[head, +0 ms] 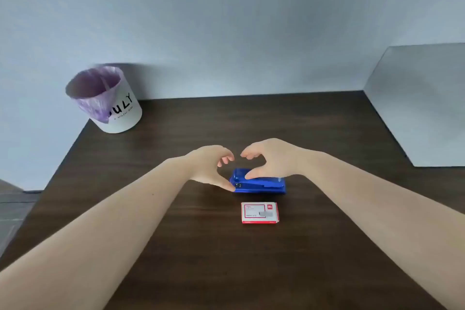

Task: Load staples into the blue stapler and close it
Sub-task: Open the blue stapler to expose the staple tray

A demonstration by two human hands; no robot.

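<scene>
The blue stapler (266, 185) lies closed on the dark wooden table (201, 246), its length running left to right. My left hand (210, 166) hovers at its left end, thumb tip touching that end, fingers curled above. From the right, my right hand (269, 158) arches over the stapler with its thumb resting on the top near the left end. Neither hand has a full grip. A red and white staple box (259, 212) lies shut just in front of the stapler.
A white cylindrical bin (110, 103) with a purple liner stands at the table's back left corner. A grey panel (422, 103) rises at the right edge. A pale wall runs behind the table.
</scene>
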